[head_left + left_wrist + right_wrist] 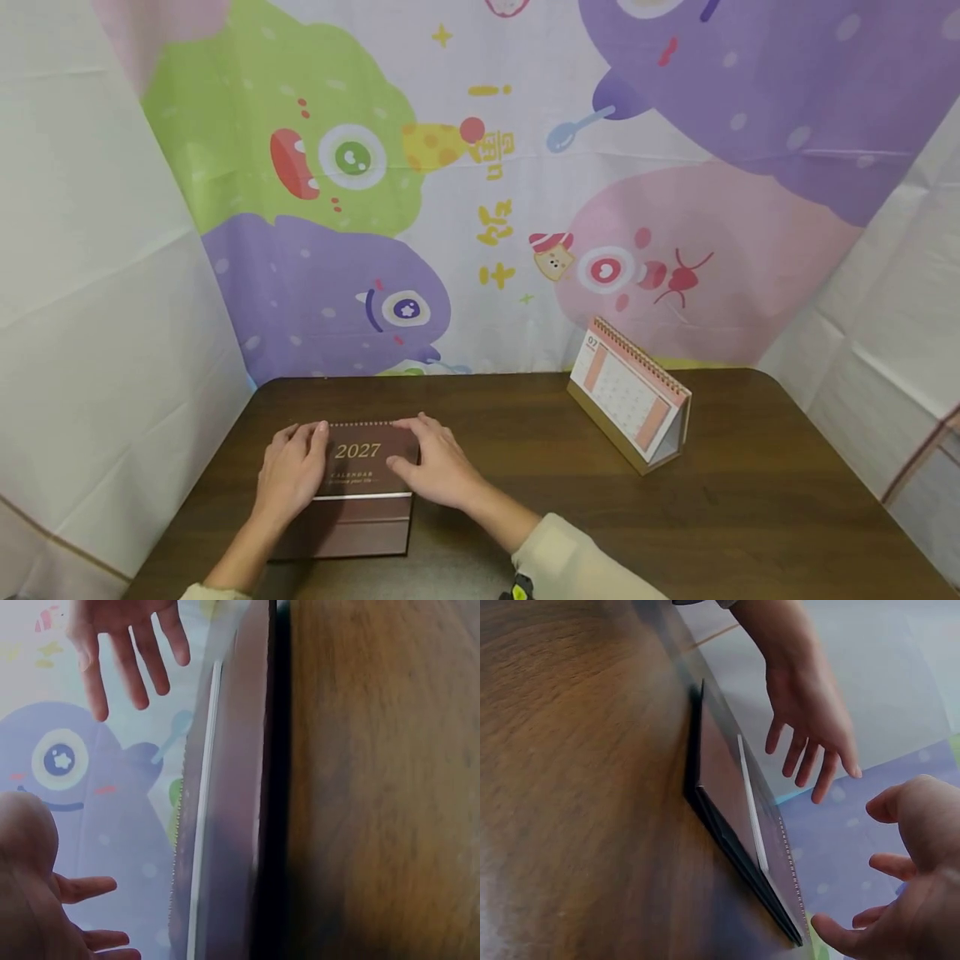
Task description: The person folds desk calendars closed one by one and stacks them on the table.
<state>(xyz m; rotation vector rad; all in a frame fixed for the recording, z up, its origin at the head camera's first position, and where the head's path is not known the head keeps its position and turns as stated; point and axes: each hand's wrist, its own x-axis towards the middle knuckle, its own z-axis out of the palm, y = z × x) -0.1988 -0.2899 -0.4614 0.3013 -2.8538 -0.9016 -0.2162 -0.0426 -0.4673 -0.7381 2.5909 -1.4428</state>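
Observation:
A dark brown 2027 desk calendar (360,529) lies folded on the table, its spiral edge to the back and a white page edge across its middle. Over its left side is my left hand (291,471), fingers loosely extended. My right hand (441,462) is at its right edge, thumb and fingers apart. In the left wrist view both the left hand (30,870) and the right hand (127,649) appear held just above the calendar (232,772). The right wrist view likewise shows space between the calendar (724,772) and the hands, with nothing gripped.
On the right of the brown table (517,433) stands a second desk calendar (626,392), tent-shaped, pink and white with a kraft base. Behind the table hangs a cloth (465,67) printed with cartoon monsters. White fabric walls (97,250) close in both sides.

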